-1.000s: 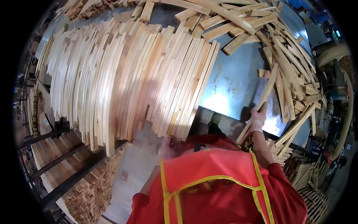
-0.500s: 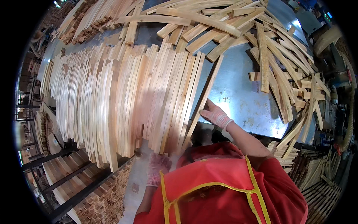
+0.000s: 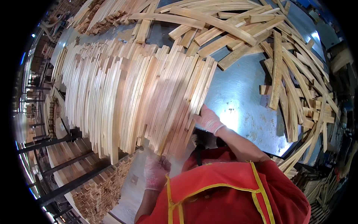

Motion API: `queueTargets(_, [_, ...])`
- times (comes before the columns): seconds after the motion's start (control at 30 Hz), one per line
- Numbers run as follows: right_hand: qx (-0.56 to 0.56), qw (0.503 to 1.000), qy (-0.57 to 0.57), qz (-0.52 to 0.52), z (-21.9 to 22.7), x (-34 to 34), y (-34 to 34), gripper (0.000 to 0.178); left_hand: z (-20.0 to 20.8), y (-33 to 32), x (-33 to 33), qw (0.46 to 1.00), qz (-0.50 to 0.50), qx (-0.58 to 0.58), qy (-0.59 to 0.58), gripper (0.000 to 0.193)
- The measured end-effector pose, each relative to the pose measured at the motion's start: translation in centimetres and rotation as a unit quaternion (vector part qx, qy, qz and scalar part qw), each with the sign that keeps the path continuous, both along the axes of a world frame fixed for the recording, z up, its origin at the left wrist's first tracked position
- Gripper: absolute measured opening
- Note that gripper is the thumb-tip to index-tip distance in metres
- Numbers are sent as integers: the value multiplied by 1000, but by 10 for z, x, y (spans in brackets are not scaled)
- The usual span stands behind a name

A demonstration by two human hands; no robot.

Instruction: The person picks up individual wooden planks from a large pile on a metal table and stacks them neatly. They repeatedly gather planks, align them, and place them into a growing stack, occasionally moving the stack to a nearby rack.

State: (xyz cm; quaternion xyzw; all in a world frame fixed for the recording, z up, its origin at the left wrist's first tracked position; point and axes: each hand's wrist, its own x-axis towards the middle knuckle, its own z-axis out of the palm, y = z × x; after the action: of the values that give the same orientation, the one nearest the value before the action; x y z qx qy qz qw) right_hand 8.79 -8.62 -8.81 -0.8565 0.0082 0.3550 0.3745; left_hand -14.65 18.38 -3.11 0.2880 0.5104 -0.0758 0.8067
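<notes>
A long row of pale wooden strips (image 3: pixel 128 100) stands side by side on a metal table. At the row's right end, my right hand (image 3: pixel 209 120), in a pinkish-white knit glove, grips the outermost wooden strip (image 3: pixel 204 87), which leans close against its neighbours. My left hand (image 3: pixel 156 172), gloved alike, is at the near ends of the strips close to my body. Its fingers are curled, and what they hold, if anything, is hard to make out.
Loose wooden boards (image 3: pixel 276 71) lie crisscrossed at the far and right sides of the metal table (image 3: pixel 242 97). Below left, more stacked wood (image 3: pixel 99 188) sits beside a dark metal rail (image 3: pixel 71 188). Another wood pile (image 3: pixel 108 15) stands at the far left.
The outermost strip, apart from the row at its far end before, now lies against it. My right hand has moved slightly left with it. The view has shifted a little.
</notes>
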Motion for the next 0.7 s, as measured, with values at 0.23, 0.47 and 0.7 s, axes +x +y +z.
queueTargets(0.23, [-259,900,-337,-93,62,91,-177,45,31,38,42,933,-187,265,-158,39])
queueTargets(0.47, [-363,798,-438,-198,-18,86,-348,66,13,-43,199,439,-541,715,-56,76])
queueTargets(0.7, [229,904,-125,-339,-6,-83,-118,59,3,-46,203,452,-616,645,-17,66])
